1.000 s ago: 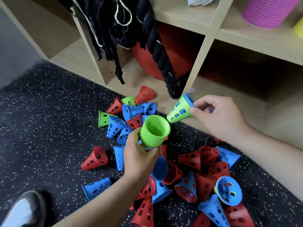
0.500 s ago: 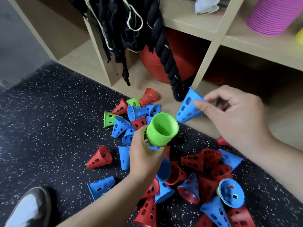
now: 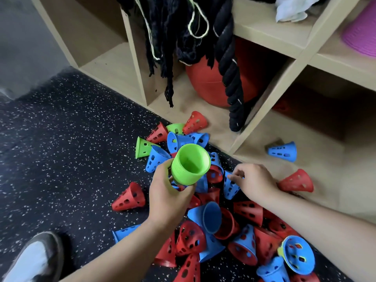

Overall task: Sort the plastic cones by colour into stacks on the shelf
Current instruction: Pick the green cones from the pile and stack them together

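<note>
Broadly, the upper part of the view is taken up by a wooden shelf [image 3: 262, 127] of open compartments, and the lower left by a black speckled floor [image 3: 61, 139]. A red ball [image 3: 207, 78] is lodged in one lower compartment, and a thick black rope [image 3: 232, 88] is hung down in front of it. On the floor just before the shelf a pile of cones [image 3: 211, 216] is spread. It is mostly red and blue, with a loose green cone [image 3: 143, 147] at its far left edge. Above the pile a green stack [image 3: 189, 165] of nested cones is held tilted, its open mouth turned up toward the camera. The left grip [image 3: 168, 196] is clamped round the lower part of the stack, fingers and thumb curled about it. The right grip [image 3: 256, 182] is lowered onto the pile, its curled fingers set against the upper edge of a blue cone [image 3: 230, 186] — whether that cone is pinched or merely touched cannot be told. On the board of the lower right compartment a lone blue cone [image 3: 282, 154] is laid on its side. A red cone [image 3: 297, 181] is laid nearer the front edge, just beside the right wrist. A shoe [image 3: 30, 259] is seen at the bottom left corner.
</note>
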`<state>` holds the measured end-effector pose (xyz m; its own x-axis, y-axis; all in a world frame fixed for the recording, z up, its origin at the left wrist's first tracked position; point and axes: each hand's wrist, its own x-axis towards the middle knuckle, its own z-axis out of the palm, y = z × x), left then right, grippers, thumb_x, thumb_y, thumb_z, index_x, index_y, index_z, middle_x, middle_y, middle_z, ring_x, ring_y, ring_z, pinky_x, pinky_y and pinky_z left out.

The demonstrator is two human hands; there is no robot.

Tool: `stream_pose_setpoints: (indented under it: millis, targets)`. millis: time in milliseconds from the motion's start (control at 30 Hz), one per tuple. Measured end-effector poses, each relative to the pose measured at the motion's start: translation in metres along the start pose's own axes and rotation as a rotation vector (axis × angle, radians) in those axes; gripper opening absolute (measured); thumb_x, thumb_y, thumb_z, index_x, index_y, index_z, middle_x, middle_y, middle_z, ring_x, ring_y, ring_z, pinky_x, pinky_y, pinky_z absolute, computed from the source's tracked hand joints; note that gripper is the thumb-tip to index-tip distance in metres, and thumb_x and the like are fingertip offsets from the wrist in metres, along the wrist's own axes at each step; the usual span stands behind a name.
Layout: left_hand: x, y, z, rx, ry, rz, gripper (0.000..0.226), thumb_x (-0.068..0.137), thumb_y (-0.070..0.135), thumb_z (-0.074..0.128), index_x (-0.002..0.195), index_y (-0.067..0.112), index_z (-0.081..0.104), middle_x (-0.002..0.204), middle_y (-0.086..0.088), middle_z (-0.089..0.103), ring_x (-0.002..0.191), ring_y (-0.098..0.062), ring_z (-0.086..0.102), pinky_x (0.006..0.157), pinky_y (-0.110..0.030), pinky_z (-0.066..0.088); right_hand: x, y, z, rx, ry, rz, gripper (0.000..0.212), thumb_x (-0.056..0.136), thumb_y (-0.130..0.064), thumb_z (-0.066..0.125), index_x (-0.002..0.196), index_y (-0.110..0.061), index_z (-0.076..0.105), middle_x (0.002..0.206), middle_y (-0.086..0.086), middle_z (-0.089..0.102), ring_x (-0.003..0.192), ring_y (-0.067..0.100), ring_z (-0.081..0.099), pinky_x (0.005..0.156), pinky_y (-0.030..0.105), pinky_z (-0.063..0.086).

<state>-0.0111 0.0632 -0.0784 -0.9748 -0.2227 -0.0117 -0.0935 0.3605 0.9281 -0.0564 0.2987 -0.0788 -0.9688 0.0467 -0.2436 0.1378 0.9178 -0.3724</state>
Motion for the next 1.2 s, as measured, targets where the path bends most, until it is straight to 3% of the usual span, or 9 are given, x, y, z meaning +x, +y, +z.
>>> stream_pose_setpoints:
  millis: [100, 167, 333, 500, 633, 833, 1000, 1133, 1200]
  targets:
    - [0.006, -0.006, -0.007, 0.010, 0.017, -0.002, 0.058, 0.071, 0.023, 0.087, 0.122, 0.027, 0.059, 0.115, 0.017, 0.063, 0.107, 0.002, 0.060, 0.090, -0.012, 0.047, 0.000, -0.006, 0.006, -0.172, -0.032, -0.043, 0.035, 0.091, -0.054, 0.059, 0.078, -0.023, 0.068, 0.081, -0.005, 0.060, 0.085, 0.024, 0.060, 0.070, 0.036, 0.049]
    - [0.009, -0.008, -0.012, 0.016, 0.027, -0.001, 0.058, 0.070, 0.022, 0.088, 0.118, 0.031, 0.057, 0.114, 0.020, 0.061, 0.107, 0.006, 0.058, 0.089, -0.008, 0.044, 0.002, -0.016, 0.001, -0.288, 0.081, -0.136, 0.030, 0.094, -0.045, 0.058, 0.088, -0.019, 0.071, 0.090, 0.000, 0.061, 0.090, 0.028, 0.059, 0.069, 0.035, 0.050]
    - [0.015, -0.016, -0.025, 0.037, 0.049, -0.024, 0.065, 0.069, 0.021, 0.088, 0.119, 0.040, 0.050, 0.111, 0.026, 0.057, 0.106, 0.012, 0.055, 0.085, -0.002, 0.039, 0.040, -0.073, -0.018, -0.110, 0.228, -0.495, 0.010, 0.089, -0.011, 0.067, 0.094, -0.012, 0.075, 0.092, 0.000, 0.067, 0.086, 0.030, 0.061, 0.071, 0.035, 0.053]
    - [0.018, -0.029, -0.037, 0.011, 0.066, -0.042, 0.062, 0.070, 0.018, 0.087, 0.122, 0.030, 0.057, 0.115, 0.019, 0.061, 0.106, 0.001, 0.060, 0.088, -0.013, 0.047, 0.110, -0.143, -0.006, -0.014, 0.062, -0.407, 0.030, 0.094, -0.011, 0.061, 0.123, -0.008, 0.069, 0.121, 0.010, 0.065, 0.111, 0.029, 0.059, 0.089, 0.024, 0.035]
    - [0.028, -0.035, -0.048, 0.037, 0.100, -0.038, 0.062, 0.069, 0.019, 0.087, 0.122, 0.030, 0.057, 0.113, 0.017, 0.062, 0.103, 0.001, 0.061, 0.084, -0.006, 0.043, 0.150, -0.163, 0.014, -0.083, 0.038, -0.283, 0.036, 0.096, -0.018, 0.058, 0.131, -0.016, 0.064, 0.132, 0.006, 0.062, 0.119, 0.031, 0.057, 0.100, 0.034, 0.045]
    - [0.044, -0.034, -0.057, 0.021, 0.115, -0.095, 0.060, 0.070, 0.018, 0.086, 0.123, 0.027, 0.058, 0.112, 0.016, 0.063, 0.100, 0.009, 0.058, 0.079, -0.001, 0.039, 0.152, -0.160, 0.037, -0.157, -0.005, -0.211, 0.020, 0.093, -0.020, 0.065, 0.111, -0.016, 0.073, 0.115, 0.008, 0.066, 0.109, 0.033, 0.060, 0.084, 0.033, 0.047]
    - [0.047, -0.028, -0.058, 0.002, 0.098, -0.096, 0.062, 0.070, 0.014, 0.085, 0.124, 0.028, 0.058, 0.112, 0.015, 0.062, 0.099, 0.011, 0.058, 0.076, -0.001, 0.040, 0.120, -0.145, 0.017, 0.061, 0.207, -0.245, 0.012, 0.091, -0.021, 0.066, 0.094, -0.014, 0.075, 0.100, 0.005, 0.067, 0.094, 0.027, 0.061, 0.075, 0.030, 0.042]
    - [0.042, -0.026, -0.059, 0.001, 0.085, -0.096, 0.062, 0.070, 0.010, 0.085, 0.123, 0.026, 0.057, 0.113, 0.013, 0.060, 0.097, 0.018, 0.053, 0.074, 0.001, 0.038, 0.069, -0.140, -0.017, 0.232, 0.438, -0.282, 0.011, 0.091, -0.020, 0.066, 0.094, -0.015, 0.075, 0.090, -0.006, 0.062, 0.063, 0.008, 0.053, 0.067, 0.027, 0.045]
    - [0.039, -0.025, -0.059, 0.006, 0.090, -0.095, 0.062, 0.070, 0.009, 0.084, 0.122, 0.027, 0.056, 0.113, 0.011, 0.060, 0.098, 0.018, 0.052, 0.074, 0.002, 0.037, 0.038, -0.147, -0.036, 0.320, 0.584, -0.389, 0.010, 0.091, -0.016, 0.068, 0.095, -0.011, 0.075, 0.087, -0.005, 0.062, 0.063, 0.010, 0.052, 0.063, 0.021, 0.043]
